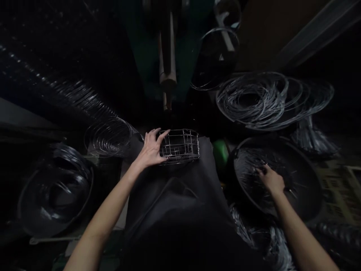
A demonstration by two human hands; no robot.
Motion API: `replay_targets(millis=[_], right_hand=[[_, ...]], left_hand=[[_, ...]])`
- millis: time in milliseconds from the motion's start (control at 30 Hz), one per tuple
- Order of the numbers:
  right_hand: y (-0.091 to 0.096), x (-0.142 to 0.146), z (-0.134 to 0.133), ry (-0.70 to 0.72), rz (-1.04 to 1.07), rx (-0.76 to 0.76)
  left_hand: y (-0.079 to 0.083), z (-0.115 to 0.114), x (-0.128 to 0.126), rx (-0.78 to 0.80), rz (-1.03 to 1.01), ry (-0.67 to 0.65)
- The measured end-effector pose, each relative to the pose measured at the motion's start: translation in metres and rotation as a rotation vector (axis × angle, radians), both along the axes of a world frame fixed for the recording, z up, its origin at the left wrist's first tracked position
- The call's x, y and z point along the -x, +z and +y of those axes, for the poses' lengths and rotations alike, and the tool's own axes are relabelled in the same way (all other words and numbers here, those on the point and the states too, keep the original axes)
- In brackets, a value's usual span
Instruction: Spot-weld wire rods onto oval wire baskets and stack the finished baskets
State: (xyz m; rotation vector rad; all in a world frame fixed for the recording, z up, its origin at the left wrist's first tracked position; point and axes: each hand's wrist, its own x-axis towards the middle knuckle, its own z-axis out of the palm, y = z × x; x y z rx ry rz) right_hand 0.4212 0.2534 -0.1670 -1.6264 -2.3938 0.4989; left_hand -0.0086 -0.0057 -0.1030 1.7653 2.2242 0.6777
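A small wire basket [184, 145] of shiny metal rods rests across my lap on dark cloth [175, 195]. My left hand [153, 147] grips its left end, thumb at the near edge and index finger along the far edge. Off to the right, my right hand [270, 178] reaches into a wide dark bowl [307, 180] with its fingers bent down among many thin, short wire pieces [251, 165]. Its fingertips are dim and partly hidden, so what they pinch does not show.
A machine's vertical post [167, 71] stands straight ahead above the basket. Coiled wire rings [254, 99] lie at the back right. To the left are a long row of wire hoops [109, 135] and a basin [22, 203] of wire rings. Wire bundles [279, 248] lie at lower right.
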Motion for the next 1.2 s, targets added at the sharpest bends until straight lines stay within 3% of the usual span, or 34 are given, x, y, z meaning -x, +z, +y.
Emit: replay_targets(millis=[67, 133, 233, 300, 367, 433, 500, 567, 667, 800, 1200], right_hand=[[0.018, 0.027, -0.017, -0.091, 0.066, 0.029], [0.042, 0.068, -0.044, -0.044, 0.246, 0.171], [0.077, 0.143, -0.085, 0.277, 0.440, 0.615], [0.091, 0.190, -0.104, 0.450, 0.413, 0.754], [0.096, 0.224, -0.113, 0.546, 0.371, 0.658], [0.093, 0.243, -0.118, 0.616, 0.301, 0.416], [0.089, 0.250, -0.122, 0.706, 0.192, 0.188], [0.085, 0.250, -0.126, 0.816, 0.099, 0.059], [0.086, 0.249, -0.130, 0.926, 0.078, -0.026], [0.094, 0.261, -0.122, 0.970, 0.120, -0.102], [0.103, 0.290, -0.088, 1.091, 0.217, -0.529]], left_hand=[[0.000, 0.000, 0.000, -0.009, -0.007, -0.005], [0.000, 0.001, 0.000, -0.016, -0.009, -0.006], [0.001, 0.002, -0.001, 0.008, 0.004, -0.011], [0.001, 0.002, -0.004, 0.020, 0.009, -0.012], [0.002, 0.001, -0.007, 0.016, 0.012, -0.013], [0.002, -0.002, -0.009, -0.002, 0.015, -0.015], [0.004, -0.005, -0.008, -0.032, 0.021, -0.016], [0.008, -0.008, -0.005, -0.064, 0.020, -0.004], [0.017, -0.011, 0.001, -0.092, 0.011, 0.021], [0.028, -0.005, 0.011, -0.128, -0.012, 0.053], [0.034, 0.020, 0.037, -0.240, -0.043, 0.060]])
